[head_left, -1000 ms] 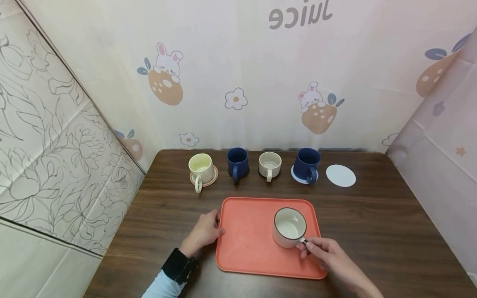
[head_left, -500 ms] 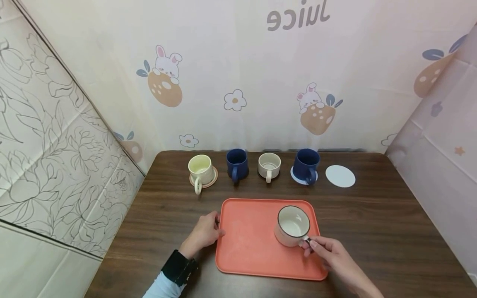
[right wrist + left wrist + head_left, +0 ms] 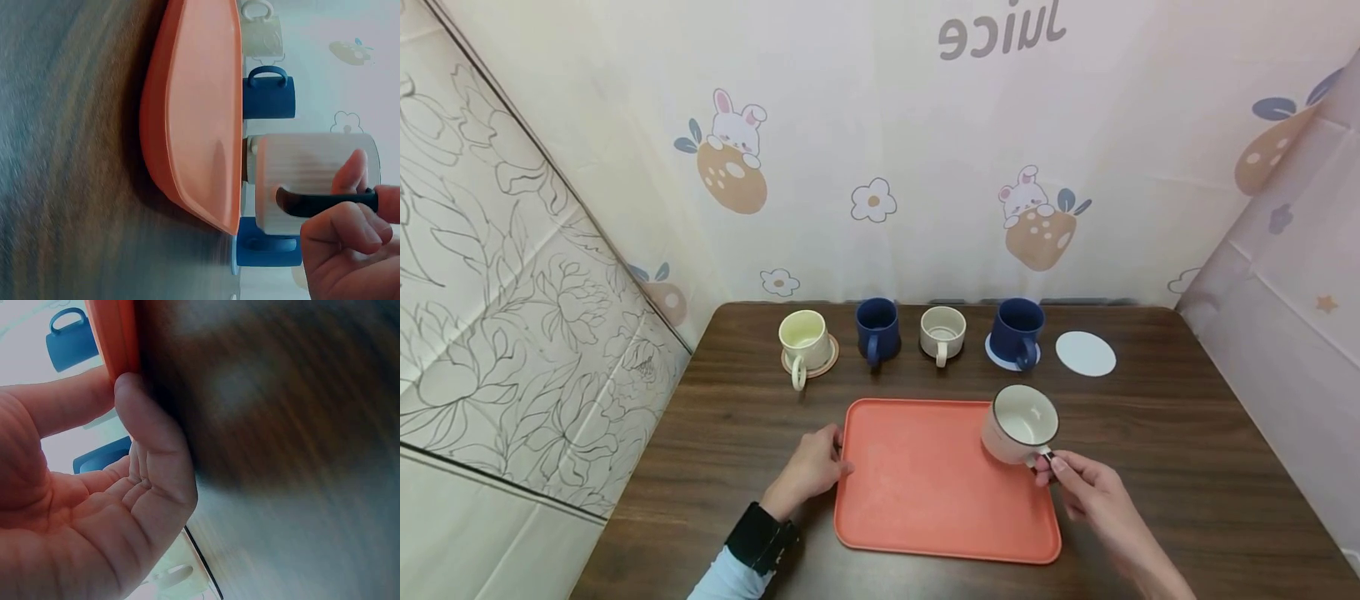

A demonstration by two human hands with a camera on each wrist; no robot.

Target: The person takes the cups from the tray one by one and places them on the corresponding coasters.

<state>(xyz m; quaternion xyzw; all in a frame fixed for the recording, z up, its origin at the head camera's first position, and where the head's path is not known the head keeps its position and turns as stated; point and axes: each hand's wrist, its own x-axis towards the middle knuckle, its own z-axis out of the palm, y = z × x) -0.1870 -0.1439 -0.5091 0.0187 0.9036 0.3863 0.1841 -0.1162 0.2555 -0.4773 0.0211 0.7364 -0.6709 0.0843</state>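
Ceramic, by the look of its glazed white wall and dark rim, the mug (image 3: 1021, 424) is held in the air over the far right corner of the orange tray (image 3: 917, 492), clear of the tray floor as the right wrist view shows. The right hand (image 3: 1090, 492) holds it only by the dark handle (image 3: 325, 201), fingers (image 3: 340, 234) curled under the handle and the thumb pressed on top, a pinch rather than a full wrap. I judge the mug stiff, fairly weighty for its size, and breakable if knocked against the tray rim or the tabletop (image 3: 1180, 467); the glaze is likely slick, so the handle is the sound place to hold, with the body hanging to one side and wanting to tip. It looks empty from the head view, so nothing should slosh. The left hand (image 3: 808, 468) rests at the tray's left edge, its fingers (image 3: 147, 425) loosely bent against the rim with the palm open, steadying rather than gripping. At the back stand a cream mug (image 3: 801, 340), a blue mug (image 3: 877, 327), a beige mug (image 3: 942, 331) and another blue mug (image 3: 1018, 331), and a bare white coaster (image 3: 1086, 353) lies to their right, near the held mug.
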